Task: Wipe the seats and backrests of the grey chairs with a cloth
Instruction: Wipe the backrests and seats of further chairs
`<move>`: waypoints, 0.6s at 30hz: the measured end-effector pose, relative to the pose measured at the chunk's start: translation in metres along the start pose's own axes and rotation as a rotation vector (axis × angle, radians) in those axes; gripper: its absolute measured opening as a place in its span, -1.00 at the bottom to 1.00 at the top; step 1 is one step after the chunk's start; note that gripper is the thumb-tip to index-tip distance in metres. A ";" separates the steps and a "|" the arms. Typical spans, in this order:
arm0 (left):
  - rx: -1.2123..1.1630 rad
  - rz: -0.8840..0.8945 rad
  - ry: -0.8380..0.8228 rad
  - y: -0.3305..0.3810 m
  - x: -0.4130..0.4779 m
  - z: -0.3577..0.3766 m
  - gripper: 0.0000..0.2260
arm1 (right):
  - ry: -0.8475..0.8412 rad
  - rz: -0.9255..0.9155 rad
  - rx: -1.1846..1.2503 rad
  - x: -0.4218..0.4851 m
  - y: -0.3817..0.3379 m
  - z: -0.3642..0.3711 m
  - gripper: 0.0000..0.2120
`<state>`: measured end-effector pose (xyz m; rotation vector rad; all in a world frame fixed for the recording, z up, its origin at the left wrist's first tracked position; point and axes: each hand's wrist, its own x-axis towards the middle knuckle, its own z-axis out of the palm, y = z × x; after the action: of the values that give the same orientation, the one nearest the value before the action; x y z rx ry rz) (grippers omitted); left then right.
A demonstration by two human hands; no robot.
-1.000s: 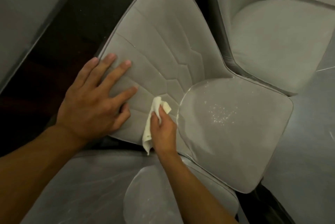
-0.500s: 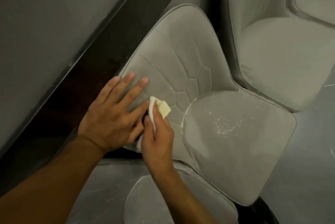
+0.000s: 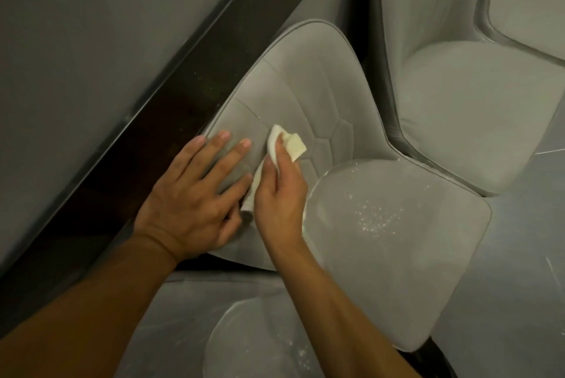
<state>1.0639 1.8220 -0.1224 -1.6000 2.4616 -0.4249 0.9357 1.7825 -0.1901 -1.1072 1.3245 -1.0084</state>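
— Where is the small cream-white folded cloth [image 3: 294, 145]?

— On the grey upholstered chair [image 3: 342, 121] in the middle, low on the left half of its quilted backrest [image 3: 308, 81]. The right hand [image 3: 279, 194] grips it, thumb and fingers curled round the fabric. One end pokes out above the fingertips and the other trails down towards the wrist.

— And the left hand [image 3: 189, 203]?

— Flat on that same backrest, fingers straight and spread, holding nothing. Its thumb lies just beside the cloth (touching it, as far as I can tell).

— The seat?

— The rounded grey seat cushion [image 3: 397, 255] lies to the right of both hands, with a scatter of white specks [image 3: 376, 215] near its middle.

— Anything around it?

— A second grey chair [image 3: 474, 108] stands just beside it at the upper right. The pale seat of a third chair [image 3: 244, 338] shows under the forearms. A dark skirting strip [image 3: 183, 87] runs along the grey wall [image 3: 91, 41] behind the backrest.
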 end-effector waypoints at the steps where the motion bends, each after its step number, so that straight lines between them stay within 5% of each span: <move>1: 0.001 0.001 0.000 0.000 0.000 0.000 -0.60 | -0.029 -0.025 0.009 -0.007 0.004 -0.003 -0.59; 9: -0.002 -0.001 -0.013 0.000 -0.001 0.002 -0.57 | -0.050 0.423 -0.207 0.013 0.049 -0.019 -0.63; 15: -0.005 -0.003 -0.012 0.000 -0.001 0.001 -0.56 | -0.056 0.146 -0.044 -0.002 0.009 -0.008 -0.60; 18: -0.010 -0.005 -0.020 0.000 -0.001 0.001 -0.57 | -0.083 0.307 -0.246 0.008 0.047 -0.021 -0.60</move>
<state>1.0646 1.8228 -0.1237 -1.6066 2.4492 -0.3962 0.9121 1.7834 -0.2362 -1.0722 1.5240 -0.5805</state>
